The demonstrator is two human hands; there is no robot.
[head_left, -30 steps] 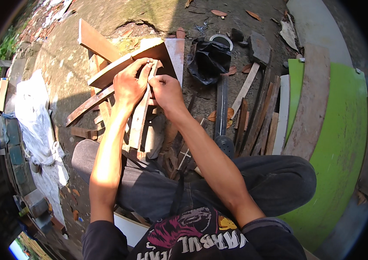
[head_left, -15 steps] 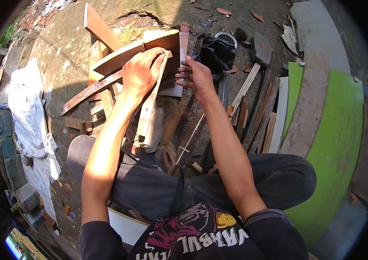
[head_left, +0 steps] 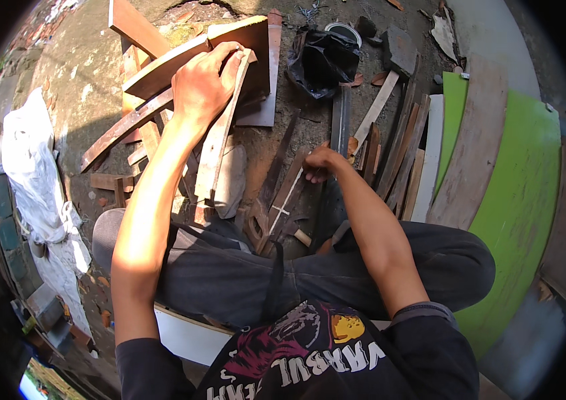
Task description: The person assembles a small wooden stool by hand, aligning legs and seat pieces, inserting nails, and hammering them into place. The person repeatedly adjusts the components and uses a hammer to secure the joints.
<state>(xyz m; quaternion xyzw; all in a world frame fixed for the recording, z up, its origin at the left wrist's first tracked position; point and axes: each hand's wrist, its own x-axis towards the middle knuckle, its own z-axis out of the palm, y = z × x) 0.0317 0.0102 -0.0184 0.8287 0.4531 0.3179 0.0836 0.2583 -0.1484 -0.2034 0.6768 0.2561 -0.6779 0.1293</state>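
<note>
My left hand (head_left: pixel 200 87) is closed on the upper end of a long wooden strip (head_left: pixel 215 157), which slants down toward my lap. Behind that hand, a brown wooden board (head_left: pixel 163 67) and a dark board with a pale sawn edge (head_left: pixel 246 30) lean together. My right hand (head_left: pixel 322 163) hangs low over the scraps in front of me, fingers loosely bent and apart, with nothing visible in them. Just below it lies a dark wood piece with a white line (head_left: pixel 290 193). A handsaw (head_left: pixel 256 223) with a wooden handle rests to its left.
A hammer (head_left: pixel 400 53) with a pale handle lies beyond my right hand, near a black plastic bag (head_left: pixel 323 63). Several wood strips (head_left: pixel 400 163) and a green panel (head_left: pixel 513 220) lie to the right. White sheeting (head_left: pixel 33 173) is on the left.
My right hand has left the leaning boards and come down toward me, over the scraps by the saw. My left hand keeps hold of the wooden strip; the view has shifted slightly.
</note>
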